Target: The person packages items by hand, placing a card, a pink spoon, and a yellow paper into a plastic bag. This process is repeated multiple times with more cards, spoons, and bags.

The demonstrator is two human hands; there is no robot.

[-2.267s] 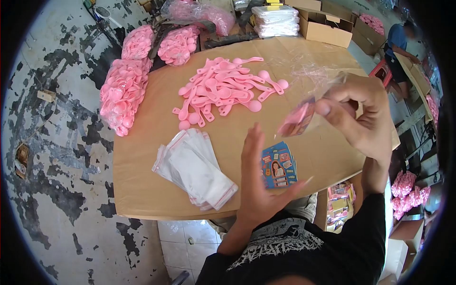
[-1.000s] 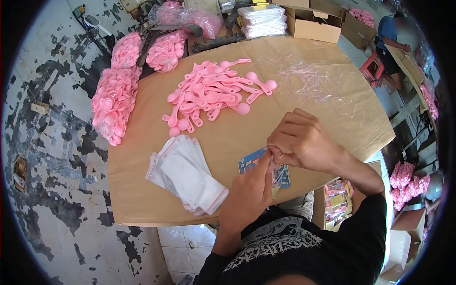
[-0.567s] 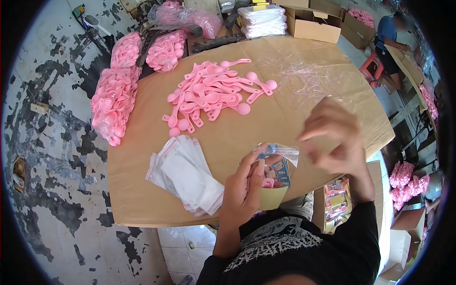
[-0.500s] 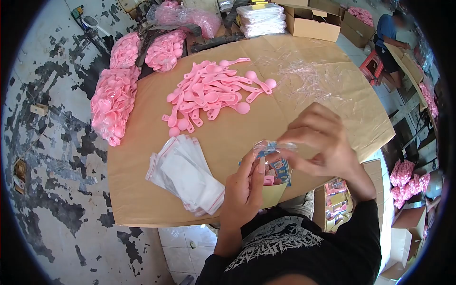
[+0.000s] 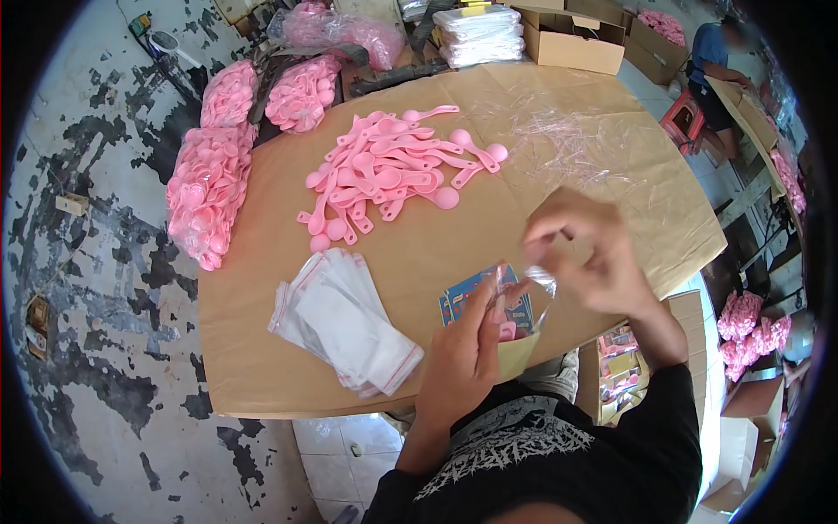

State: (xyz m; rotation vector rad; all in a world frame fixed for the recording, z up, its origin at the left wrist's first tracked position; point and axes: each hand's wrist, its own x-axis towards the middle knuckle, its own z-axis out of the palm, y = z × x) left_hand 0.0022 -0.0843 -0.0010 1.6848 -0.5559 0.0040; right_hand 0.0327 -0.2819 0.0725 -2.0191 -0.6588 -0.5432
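My left hand [image 5: 463, 356] is closed on a clear plastic bag [image 5: 517, 348] near the table's front edge. Inside the bag show a pink spoon [image 5: 507, 331] and a yellowish card. Just right of it my right hand [image 5: 587, 253] pinches the bag's clear upper edge, fingers curled. Blue printed cards [image 5: 457, 297] lie on the table behind my left hand. To the left rests a stack of clear empty bags [image 5: 345, 323]. A pile of pink spoons [image 5: 384, 170] is spread beyond it.
Thin clear strips [image 5: 567, 144] lie at the table's [image 5: 262, 384] back right. Filled spoon bags [image 5: 209, 188] sit at its left edge. An open carton [image 5: 576, 44] stands behind. A box of packed items [image 5: 621, 367] is beside my right arm. Another person [image 5: 716, 79] sits far right.
My left hand has shifted slightly right and down with the bag. The clear upper edge is now stretched towards my right hand, and more of the blue cards shows.
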